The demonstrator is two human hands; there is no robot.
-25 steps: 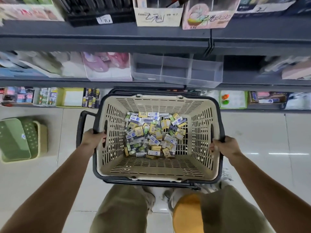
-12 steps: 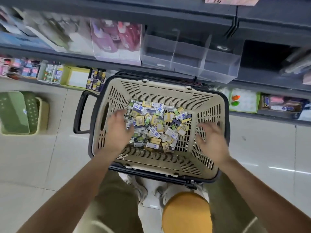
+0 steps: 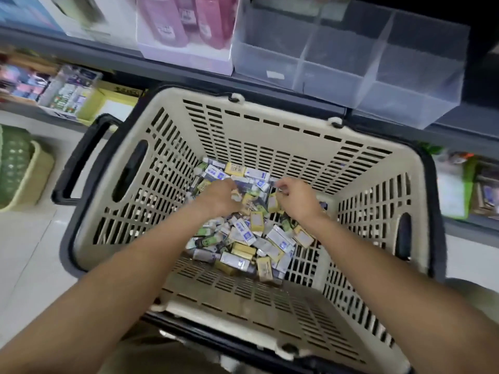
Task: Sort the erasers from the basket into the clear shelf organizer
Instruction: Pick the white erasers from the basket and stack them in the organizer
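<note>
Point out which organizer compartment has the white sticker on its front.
The leftmost compartment, next to the pink packs; the other fronts show no sticker.

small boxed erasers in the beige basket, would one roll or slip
Unlikely to roll: the small boxed erasers are flat-sided blocks. Probably light, each smaller than the left hand. Neighbours may shift; they lie loosely heaped.

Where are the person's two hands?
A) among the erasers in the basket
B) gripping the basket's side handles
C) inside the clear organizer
A: the left hand and right hand both reach down into the erasers piled on the floor of the basket.
</note>
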